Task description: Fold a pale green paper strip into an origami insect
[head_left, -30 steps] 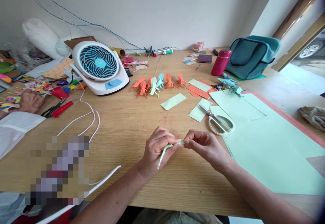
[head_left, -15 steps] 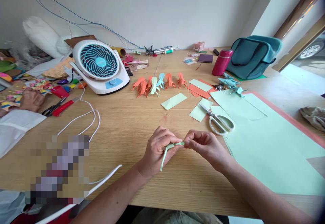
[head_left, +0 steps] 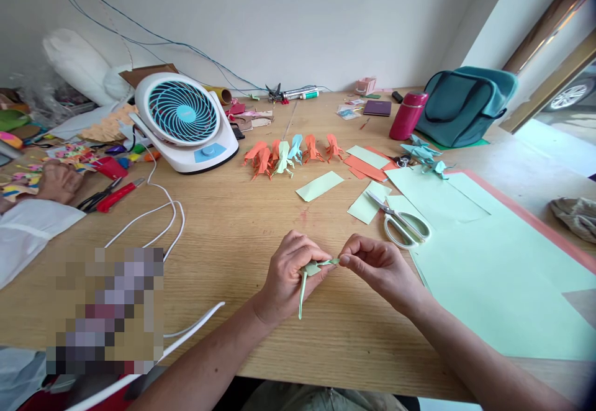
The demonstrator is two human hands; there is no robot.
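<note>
My left hand and my right hand meet above the wooden table, both pinching a small folded light-green paper piece. A thin green strip of it hangs down below my left fingers. Farther back lies a row of folded paper figures in orange, green and blue. White-handled scissors rest just beyond my right hand, beside cut green paper slips.
A large green paper sheet covers the right of the table. A white desk fan with a white cable stands at the left. A red bottle and teal bag sit at the back right. Another person's hand rests at far left near red-handled cutters.
The hanging green strip has swung from slanting left to pointing nearly straight down. My hands stay almost in place.
</note>
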